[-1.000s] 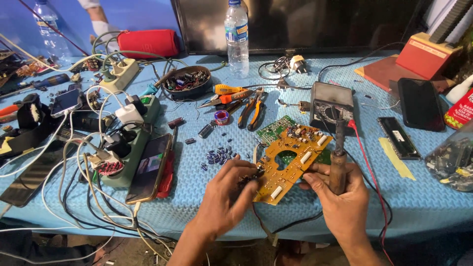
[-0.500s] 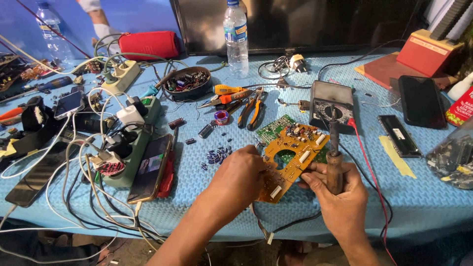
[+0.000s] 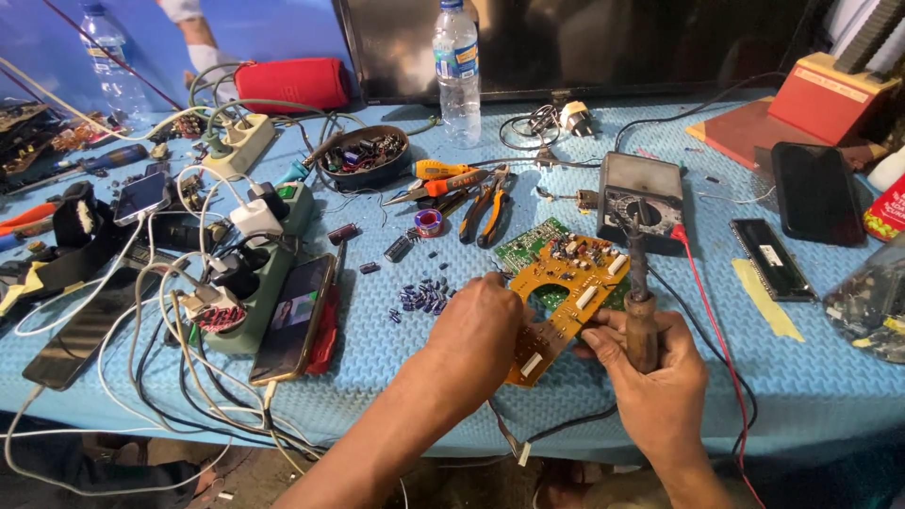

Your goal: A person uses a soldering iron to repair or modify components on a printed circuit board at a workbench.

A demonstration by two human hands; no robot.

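1. Closest in, the right hand [image 3: 650, 372] is wrapped tight around the wooden handle of a soldering iron [image 3: 639, 302], shaft pointing up and away, while its fingertips also pinch the near right edge of the circuit board [image 3: 566, 297].
2. The left hand [image 3: 476, 330] is closed over the board's left edge, knuckles up; what the fingers grip underneath cannot be seen.
3. That orange-brown circuit board sits tilted between both hands, just above the blue table mat [image 3: 396, 368], white components along its face, a green board [image 3: 528, 245] peeking out behind it.
4. Just left of the left hand, a scatter of small blue capacitors [image 3: 424, 297] lies on the mat.
5. Further left, a phone [image 3: 294, 316] rests beside a green power strip [image 3: 247, 292] crowded with plugs and white cables.
6. Behind the board stands a grey multimeter [image 3: 641, 198], the iron's tip rising in front of it.
7. Mid-table: orange-handled pliers [image 3: 485, 203] and a dark bowl of parts [image 3: 363, 155].
8. At the back, a clear water bottle [image 3: 456, 71] stands upright and a red speaker [image 3: 290, 85] lies on its side.
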